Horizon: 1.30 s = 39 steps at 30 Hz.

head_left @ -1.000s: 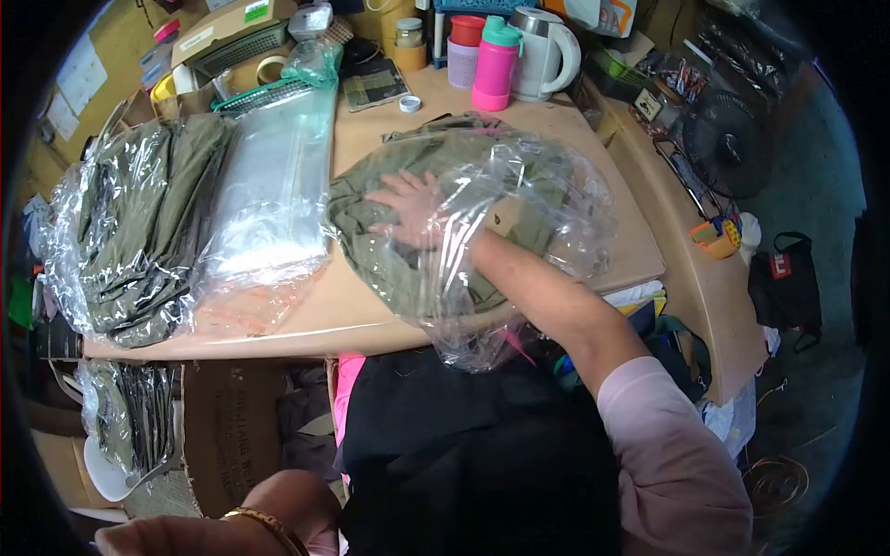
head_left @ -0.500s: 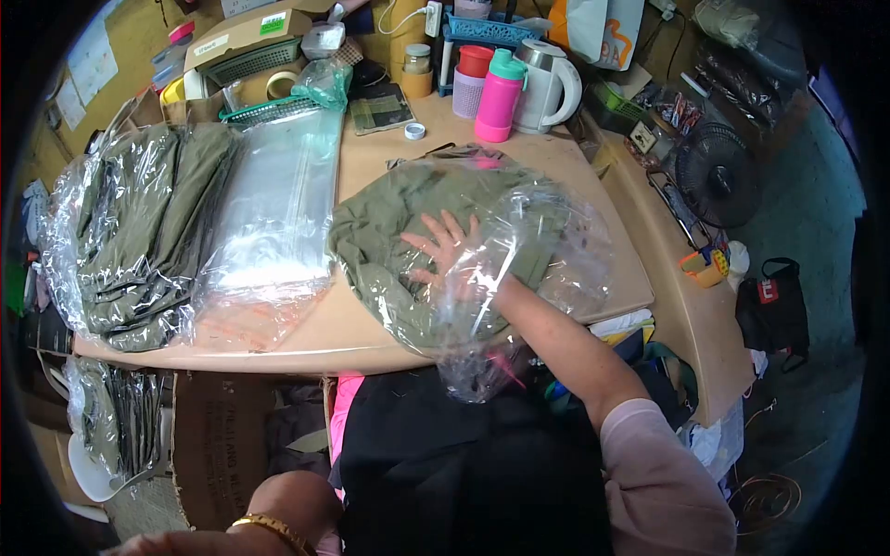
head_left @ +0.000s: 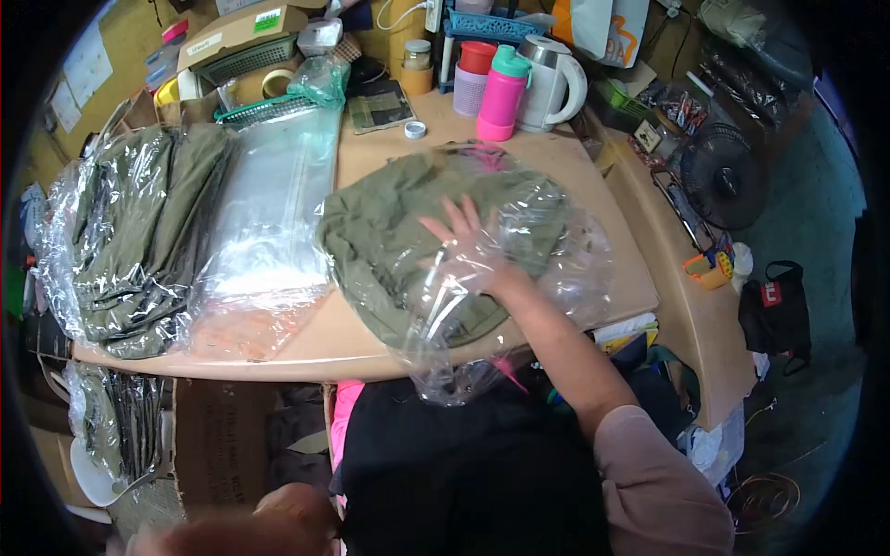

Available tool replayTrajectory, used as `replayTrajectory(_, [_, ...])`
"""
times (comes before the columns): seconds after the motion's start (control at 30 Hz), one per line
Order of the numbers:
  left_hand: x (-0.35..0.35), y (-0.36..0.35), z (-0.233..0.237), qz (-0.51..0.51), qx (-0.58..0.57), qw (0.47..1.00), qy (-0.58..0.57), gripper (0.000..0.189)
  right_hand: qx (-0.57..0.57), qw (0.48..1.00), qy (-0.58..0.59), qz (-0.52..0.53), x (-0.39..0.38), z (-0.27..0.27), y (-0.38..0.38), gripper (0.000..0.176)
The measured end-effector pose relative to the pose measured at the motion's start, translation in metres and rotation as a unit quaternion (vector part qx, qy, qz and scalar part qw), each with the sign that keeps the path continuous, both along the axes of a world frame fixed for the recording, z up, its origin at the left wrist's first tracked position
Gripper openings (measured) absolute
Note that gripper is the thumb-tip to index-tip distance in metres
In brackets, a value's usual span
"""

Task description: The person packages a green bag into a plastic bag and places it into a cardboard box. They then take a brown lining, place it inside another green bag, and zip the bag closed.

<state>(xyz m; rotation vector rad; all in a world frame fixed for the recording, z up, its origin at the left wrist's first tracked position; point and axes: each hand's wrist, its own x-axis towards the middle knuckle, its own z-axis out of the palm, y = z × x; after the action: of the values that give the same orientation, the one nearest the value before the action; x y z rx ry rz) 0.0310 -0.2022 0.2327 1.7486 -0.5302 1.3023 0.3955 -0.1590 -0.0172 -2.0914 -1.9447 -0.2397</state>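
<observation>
My right hand (head_left: 464,248) lies with fingers spread on a folded olive-green garment (head_left: 385,218). Clear plastic film of a bag (head_left: 579,264) wraps part of the garment and crosses my hand near the wrist. The loose plastic end hangs over the table's front edge. My left hand (head_left: 218,537) is low at the bottom left, smeared by motion and partly out of frame, so its fingers do not show. A stack of flat clear bags (head_left: 269,204) lies left of the garment. Beyond it are bagged olive garments (head_left: 139,232).
At the table's back stand a pink bottle (head_left: 501,97), an electric kettle (head_left: 547,88), a jar (head_left: 416,69) and a roll of tape (head_left: 276,83) among baskets. A fan (head_left: 723,176) stands at the right. Below the front edge is a cardboard box (head_left: 218,445).
The olive garment has shifted slightly left and spread flatter under my right hand. My left hand has moved left and blurred, and its bracelet no longer shows.
</observation>
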Motion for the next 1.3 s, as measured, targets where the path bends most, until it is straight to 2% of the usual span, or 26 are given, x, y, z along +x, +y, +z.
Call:
replayTrajectory(0.03, [0.023, 0.02, -0.009, -0.01, -0.004, 0.986, 0.169, 0.091, 0.005, 1.0, 0.004, 0.003, -0.005, 0.002, -0.009, 0.077])
replayTrajectory(0.07, [0.057, 0.024, -0.017, 0.085, 0.035, 0.93, 0.355, 0.094, -0.063, 0.998, -0.003, -0.027, -0.011, 0.011, -0.017, 0.075])
replayTrajectory(0.1, [0.094, 0.011, -0.061, 0.342, 0.078, 0.884, 0.309, 0.103, -0.132, 0.99, -0.011, -0.054, -0.017, 0.021, -0.019, 0.073])
replayTrajectory(0.13, [0.117, 0.022, -0.102, 0.354, 0.076, 0.864, 0.351, 0.109, -0.128, 0.991, -0.011, -0.049, -0.021, 0.033, -0.017, 0.073])
replayTrajectory(0.17, [0.13, 0.035, -0.133, 0.346, 0.094, 0.848, 0.39, 0.09, -0.189, 0.981, 0.003, -0.039, -0.023, 0.046, -0.014, 0.07])
replayTrajectory(0.2, [0.139, 0.047, -0.155, 0.277, 0.074, 0.849, 0.444, 0.061, -0.252, 0.967, 0.016, -0.029, -0.024, 0.052, -0.012, 0.067])
replayTrajectory(0.23, [0.142, 0.046, -0.152, 0.281, 0.078, 0.848, 0.442, 0.061, -0.247, 0.968, 0.015, -0.027, -0.02, 0.051, -0.005, 0.067])
replayTrajectory(0.3, [0.155, 0.031, -0.142, 0.218, 0.052, 0.92, 0.321, 0.028, -0.047, 0.979, 0.191, 0.063, -0.011, 0.047, 0.008, 0.063])
replayTrajectory(0.33, [0.155, 0.014, -0.13, 0.174, 0.063, 0.945, 0.27, 0.025, -0.045, 0.978, 0.193, 0.061, -0.006, 0.049, 0.012, 0.063])
replayTrajectory(0.37, [0.151, -0.004, -0.111, 0.129, 0.074, 0.965, 0.217, 0.021, 0.028, 0.991, 0.124, 0.028, -0.002, 0.062, 0.016, 0.064])
replayTrajectory(0.43, [0.142, -0.02, -0.091, -0.06, 0.108, 0.949, 0.29, 0.023, 0.175, 0.984, -0.018, -0.039, 0.003, 0.085, 0.023, 0.065])
replayTrajectory(0.47, [0.144, -0.021, -0.097, -0.058, 0.11, 0.949, 0.289, 0.023, 0.217, 0.973, -0.038, -0.062, 0.002, 0.087, 0.019, 0.069])
replayTrajectory(0.5, [0.148, -0.019, -0.107, -0.14, 0.095, 0.927, 0.334, 0.026, 0.219, 0.973, -0.04, -0.06, 0.01, 0.069, 0.018, 0.069])
replayTrajectory(0.53, [0.152, -0.017, -0.117, -0.222, 0.078, 0.896, 0.377, 0.03, 0.04, 0.999, 0.005, -0.024, 0.023, 0.037, 0.019, 0.068])
replayTrajectory(0.57, [0.15, -0.01, -0.122, -0.179, 0.109, 0.889, 0.407, 0.039, -0.14, 0.989, 0.05, 0.011, 0.031, 0.018, 0.015, 0.067])
replayTrajectory(0.7, [0.12, 0.038, -0.119, 0.012, 0.031, 0.91, 0.414, 0.043, -0.059, 0.995, 0.072, 0.023, 0.038, 0.016, -0.006, 0.065])
replayTrajectory(0.8, [0.117, 0.055, -0.156, 0.239, 0.118, 0.839, 0.475, 0.055, 0.036, 0.998, 0.044, 0.009, 0.046, 0.01, -0.001, 0.064])
replayTrajectory(0.87, [0.116, 0.052, -0.206, 0.266, 0.173, 0.811, 0.491, 0.058, -0.044, 0.989, 0.043, -0.132, 0.044, 0.012, 0.007, 0.065])
replayTrajectory(0.9, [0.115, 0.048, -0.217, 0.29, 0.228, 0.78, 0.506, 0.062, -0.041, 0.989, 0.04, -0.134, 0.044, 0.013, 0.012, 0.065])
replayTrajectory(0.97, [0.115, 0.047, -0.224, 0.279, 0.23, 0.775, 0.518, 0.067, 0.087, 0.983, 0.004, -0.161, 0.048, 0.014, 0.023, 0.065])
replayTrajectory(1.03, [0.114, 0.045, -0.222, 0.277, 0.221, 0.777, 0.52, 0.067, 0.076, 0.99, -0.004, -0.122, 0.056, 0.011, 0.032, 0.065])
replayTrajectory(1.1, [0.114, 0.045, -0.217, 0.282, 0.229, 0.776, 0.516, 0.066, -0.079, 0.993, 0.051, -0.066, 0.058, 0.02, 0.04, 0.068])
replayTrajectory(1.13, [0.113, 0.049, -0.215, 0.249, 0.226, 0.789, 0.515, 0.067, -0.077, 0.987, -0.006, -0.141, 0.052, 0.02, 0.039, 0.072])
replayTrajectory(1.17, [0.111, 0.054, -0.213, 0.214, 0.223, 0.8, 0.514, 0.068, -0.076, 0.987, -0.007, -0.141, 0.051, 0.028, 0.039, 0.072])
replayTrajectory(1.23, [0.115, 0.088, -0.201, 0.242, 0.101, 0.85, 0.457, 0.064, -0.133, 0.981, 0.022, -0.141, 0.05, 0.036, 0.038, 0.073])
replayTrajectory(1.3, [0.123, 0.113, -0.181, 0.515, 0.046, 0.748, 0.415, 0.054, -0.146, 0.983, 0.016, -0.108, 0.049, 0.033, 0.037, 0.072])
